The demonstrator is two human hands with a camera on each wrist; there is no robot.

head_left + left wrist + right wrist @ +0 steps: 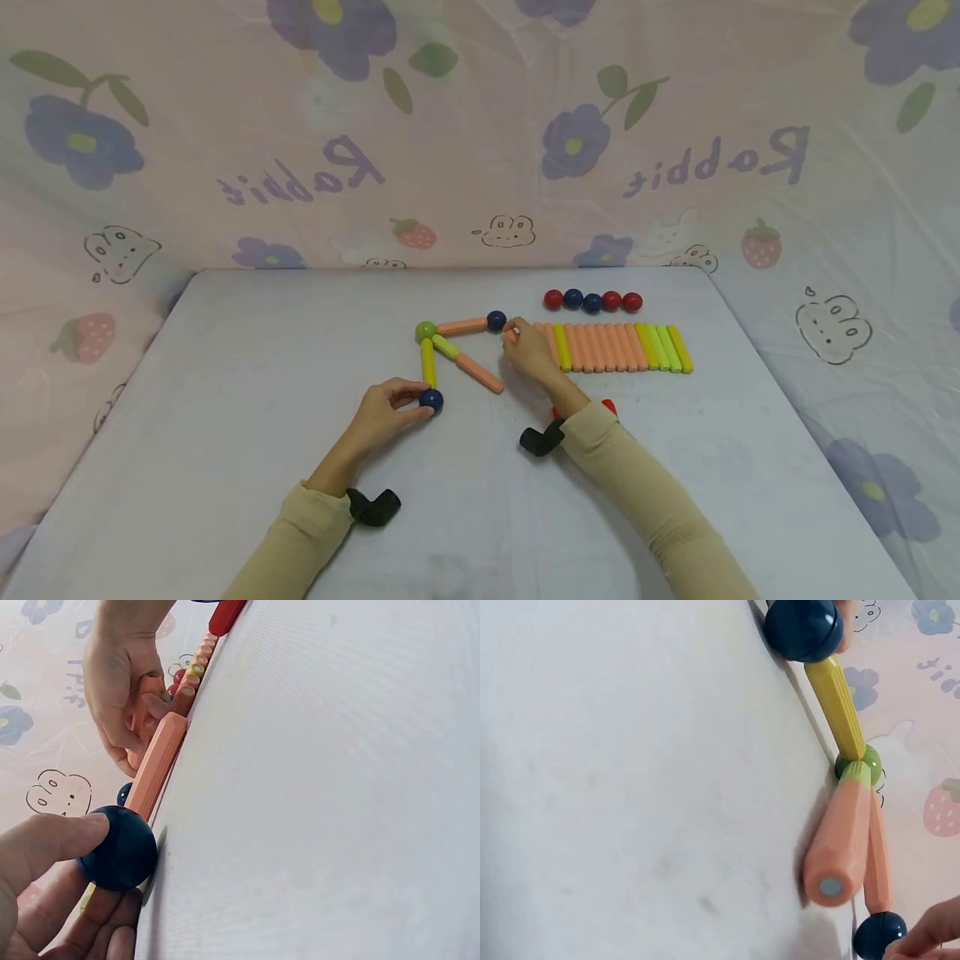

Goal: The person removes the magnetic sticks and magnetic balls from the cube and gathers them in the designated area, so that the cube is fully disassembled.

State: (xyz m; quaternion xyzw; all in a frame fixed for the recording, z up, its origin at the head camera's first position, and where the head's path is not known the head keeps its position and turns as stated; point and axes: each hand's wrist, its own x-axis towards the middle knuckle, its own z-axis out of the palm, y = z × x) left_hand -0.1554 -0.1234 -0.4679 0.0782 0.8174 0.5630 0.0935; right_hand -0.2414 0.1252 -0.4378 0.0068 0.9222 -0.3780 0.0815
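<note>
My left hand pinches a dark blue ball between thumb and fingers. From that ball a yellow stick runs to a green ball. An orange stick links the green ball to a second blue ball. A third branch slants toward me, light green stick first, then an orange stick with a grey disc on its free end. Beside the second blue ball, my right hand grips another orange stick, largely covered by its fingers in the head view.
Right of the assembly lies a row of orange, yellow and light green sticks. Behind it several red and blue balls stand in line. A red piece is partly hidden by my right wrist. A printed curtain rises behind the white table.
</note>
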